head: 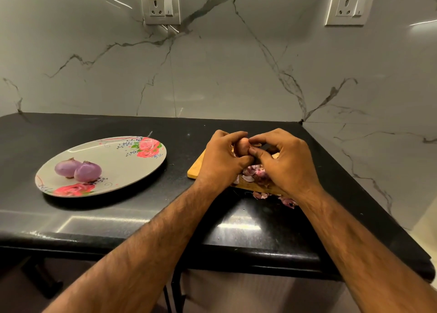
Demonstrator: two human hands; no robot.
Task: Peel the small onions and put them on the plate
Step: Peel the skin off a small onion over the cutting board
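Observation:
Two peeled purple onions [79,169] lie side by side on the left part of a floral plate [123,161] on the black counter. Over a wooden cutting board [197,168], my left hand [221,161] grips a small onion [242,145], of which only a pinkish bit shows between the fingers. My right hand [283,161] meets it from the right, fingertips pinching at the onion's surface. Loose purple and white peels [254,175] lie on the board under my hands.
More peel scraps [287,201] lie on the counter [118,220] just off the board's near edge. A marble wall with two sockets [160,6] stands behind. The wall also closes in on the right. The counter's front edge runs below my forearms.

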